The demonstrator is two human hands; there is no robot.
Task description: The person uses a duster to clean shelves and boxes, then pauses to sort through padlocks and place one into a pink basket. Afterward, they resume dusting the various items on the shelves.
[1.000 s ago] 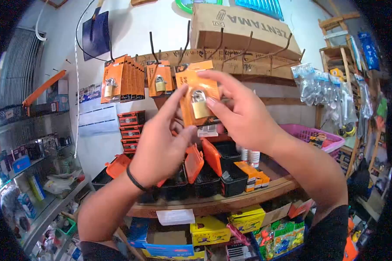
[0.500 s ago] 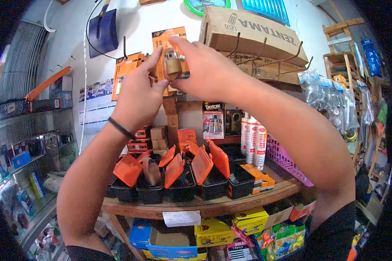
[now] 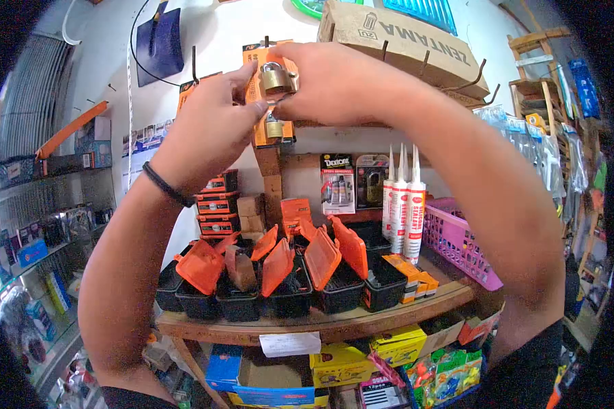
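Both hands are raised to a wall hook above the shelf. My left hand (image 3: 208, 126) and my right hand (image 3: 334, 78) pinch an orange padlock card (image 3: 274, 76) with a brass padlock on it, held against the hook. Behind it hang more orange padlock cards (image 3: 273, 129), another brass lock showing just below. A black band circles my left wrist. My left hand hides most of the second stack of cards (image 3: 187, 87) to the left.
A ZENTAMA cardboard box (image 3: 406, 41) sits on hooks at upper right. On the wooden shelf (image 3: 320, 320) stand black bins with orange lids (image 3: 280, 273), sealant tubes (image 3: 404, 201), a pink basket (image 3: 460, 242). Boxes fill the space below.
Both hands carried the padlock card from chest height up and left to the wall hook. The view tilted, so the shelf and bins now sit lower in the picture.
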